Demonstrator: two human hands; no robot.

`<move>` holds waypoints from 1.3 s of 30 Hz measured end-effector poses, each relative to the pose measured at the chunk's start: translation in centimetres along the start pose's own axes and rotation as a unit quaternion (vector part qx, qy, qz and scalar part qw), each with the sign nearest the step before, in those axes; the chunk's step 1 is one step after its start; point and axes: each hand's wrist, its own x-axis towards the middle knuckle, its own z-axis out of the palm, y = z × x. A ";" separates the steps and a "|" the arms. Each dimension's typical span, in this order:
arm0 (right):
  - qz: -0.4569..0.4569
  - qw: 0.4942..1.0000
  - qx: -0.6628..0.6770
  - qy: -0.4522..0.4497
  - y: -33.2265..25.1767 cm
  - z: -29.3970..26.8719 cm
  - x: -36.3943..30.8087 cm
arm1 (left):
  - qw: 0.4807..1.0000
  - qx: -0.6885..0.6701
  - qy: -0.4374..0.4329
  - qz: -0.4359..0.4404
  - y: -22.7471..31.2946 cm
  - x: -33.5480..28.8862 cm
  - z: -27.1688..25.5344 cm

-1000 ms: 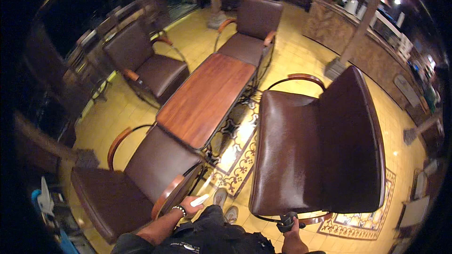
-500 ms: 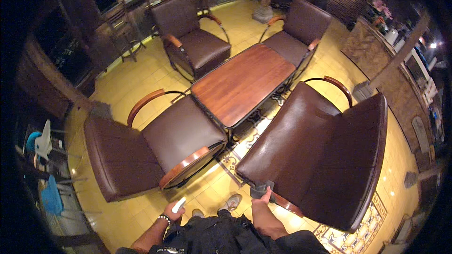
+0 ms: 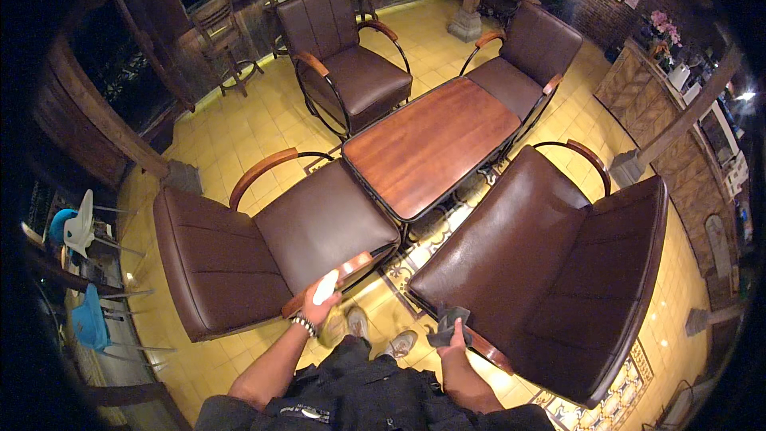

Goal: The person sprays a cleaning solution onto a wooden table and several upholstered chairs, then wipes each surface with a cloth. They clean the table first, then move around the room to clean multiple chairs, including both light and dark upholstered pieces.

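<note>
My left hand (image 3: 314,310) is closed around a small, long white object (image 3: 325,287) whose kind I cannot make out. It is held out over the wooden armrest (image 3: 355,266) of the brown leather armchair (image 3: 307,227) on the left. A dark grey cloth (image 3: 444,338) is gripped in my right hand (image 3: 456,343), with part of it sticking out past the fingers. That hand is beside the near armrest (image 3: 491,351) of the wide brown leather seat (image 3: 487,231). Whether the cloth touches the leather I cannot tell.
A low wooden table (image 3: 435,144) stands between the seats. Two more brown armchairs (image 3: 351,64) are beyond it. Wooden posts (image 3: 472,0) rise from the yellow tiled floor (image 3: 215,136). A counter (image 3: 638,80) with pink flowers (image 3: 664,28) runs along the right; blue chairs (image 3: 90,319) are at far left.
My left hand has moved forward and right with the white object, from beside my body to the left armchair's armrest. My right hand has hardly moved. The view has shifted slightly.
</note>
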 end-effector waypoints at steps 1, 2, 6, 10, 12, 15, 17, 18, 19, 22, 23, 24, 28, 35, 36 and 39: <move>0.029 0.998 -0.062 -0.009 -0.3 -0.3 -0.5 | 0.998 -0.060 -0.004 -0.004 1.5 2.3 0.6; 0.061 0.991 -0.117 0.005 -0.8 -0.5 -1.0 | 0.993 -0.117 -0.007 -0.017 2.9 4.6 1.2; 0.111 0.953 -0.281 -0.015 -2.8 -0.6 -4.1 | 0.975 -0.209 -0.013 -0.075 7.4 14.3 3.1; 0.074 0.946 -0.316 0.021 -5.0 1.0 -7.8 | 0.980 -0.174 -0.012 -0.098 8.5 23.6 4.6; 0.031 0.965 -0.261 0.002 -5.6 2.3 -9.2 | 0.990 -0.106 -0.024 -0.093 7.9 27.3 5.0; -0.052 0.976 -0.201 -0.070 -5.7 3.9 -10.2 | 0.993 -0.063 -0.047 -0.090 6.4 31.2 5.8; -0.056 0.981 -0.183 0.014 -5.6 4.4 -10.2 | 0.991 -0.085 -0.059 -0.090 5.5 32.9 6.1; -0.055 0.983 -0.164 0.055 -5.5 4.6 -10.0 | 0.986 -0.134 -0.055 -0.078 5.1 33.6 6.3; -0.051 0.987 -0.142 0.060 -5.4 4.7 -9.7 | 0.981 -0.174 -0.046 -0.069 4.9 34.3 6.5; -0.052 0.984 -0.144 0.092 -5.3 5.5 -8.7 | 0.977 -0.203 -0.028 -0.055 4.8 36.1 6.3; -0.077 0.983 -0.150 0.072 -5.4 6.2 -8.5 | 0.980 -0.188 -0.018 -0.063 5.0 36.6 6.1; -0.087 0.981 -0.164 0.059 -5.6 7.1 -8.2 | 0.979 -0.197 -0.017 -0.051 5.4 37.1 5.9; -0.119 0.954 -0.263 0.082 -6.8 14.0 -7.6 | 0.987 -0.155 0.015 -0.035 7.2 38.6 4.0; -0.223 0.892 -0.391 -0.040 -9.6 28.5 -5.8 | 0.994 0.008 0.036 -0.104 8.1 41.7 0.0; -0.272 0.833 -0.481 -0.026 -9.7 30.5 -5.1 | 0.994 -0.070 0.026 -0.085 7.7 42.1 -0.2; -0.365 0.695 -0.619 -0.017 -8.9 36.6 -2.3 | 0.984 -0.149 0.006 -0.093 6.3 43.0 -0.7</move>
